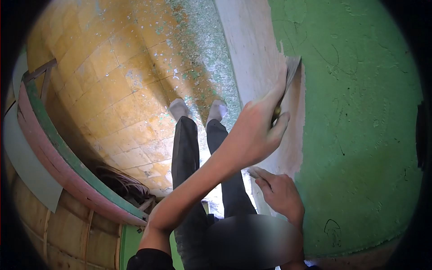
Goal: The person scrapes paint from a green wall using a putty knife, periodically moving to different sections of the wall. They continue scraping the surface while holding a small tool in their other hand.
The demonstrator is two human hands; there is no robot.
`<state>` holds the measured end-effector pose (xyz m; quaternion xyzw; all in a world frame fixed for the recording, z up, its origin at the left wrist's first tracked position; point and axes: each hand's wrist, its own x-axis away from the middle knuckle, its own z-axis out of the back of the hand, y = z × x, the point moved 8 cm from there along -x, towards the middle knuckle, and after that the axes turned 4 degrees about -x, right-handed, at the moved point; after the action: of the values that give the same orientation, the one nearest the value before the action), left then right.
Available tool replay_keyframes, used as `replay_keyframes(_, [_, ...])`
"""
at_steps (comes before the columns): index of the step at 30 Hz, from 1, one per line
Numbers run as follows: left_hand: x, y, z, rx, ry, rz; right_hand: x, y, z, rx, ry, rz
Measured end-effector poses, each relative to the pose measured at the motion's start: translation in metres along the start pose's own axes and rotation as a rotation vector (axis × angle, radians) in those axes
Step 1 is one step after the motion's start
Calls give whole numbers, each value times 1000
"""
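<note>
My left hand (261, 123) reaches across my body to the wall, fingers closed around a scraper (293, 67). Its thin metal blade lies at the border between green paint (355, 126) and a pale stripped band (252, 49) of wall. Part of its handle shows between thumb and fingers. Lower down, close by the wall, my right hand (284, 195) is closed with a small greyish flat piece (254, 171) sticking out past the thumb; I cannot tell what it is. Ragged paint edges run along the stripped band.
Green and white paint flakes (204, 54) cover the yellow tiled floor (108, 90) along the wall base. My feet in grey socks (179, 108) stand on the tiles. At left is a wooden piece with a green and pink edge (67, 157), and dark coiled material (121, 180) lies beside it.
</note>
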<state>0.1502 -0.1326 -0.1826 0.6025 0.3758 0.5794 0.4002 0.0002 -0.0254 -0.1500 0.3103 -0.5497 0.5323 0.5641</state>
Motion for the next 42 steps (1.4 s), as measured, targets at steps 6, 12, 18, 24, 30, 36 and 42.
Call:
replay_keyframes(6, [21, -7, -18, 132, -47, 131, 2, -5, 4, 39, -49, -72])
replay_keyframes(12, [-5, 1, 11, -66, 7, 6, -4, 4, -3, -28, -19, -15])
replay_keyframes(18, [8, 0, 9, -67, 56, -66, -2, 1, -4, -6, -73, -34])
replay_keyframes(24, [5, -10, 12, -80, -1, -51, -5, 0, -4, -26, -38, -24])
replay_keyframes(30, [-21, -4, 34, -182, -48, -29, -7, 1, -8, -10, -58, 16])
replay_keyframes(36, [-31, 23, 31, -66, 160, -119, -5, 2, -7, -21, -32, 24])
replay_keyframes(42, [-9, 3, 12, -108, 39, -20, -1, 3, -3, -12, -66, -44])
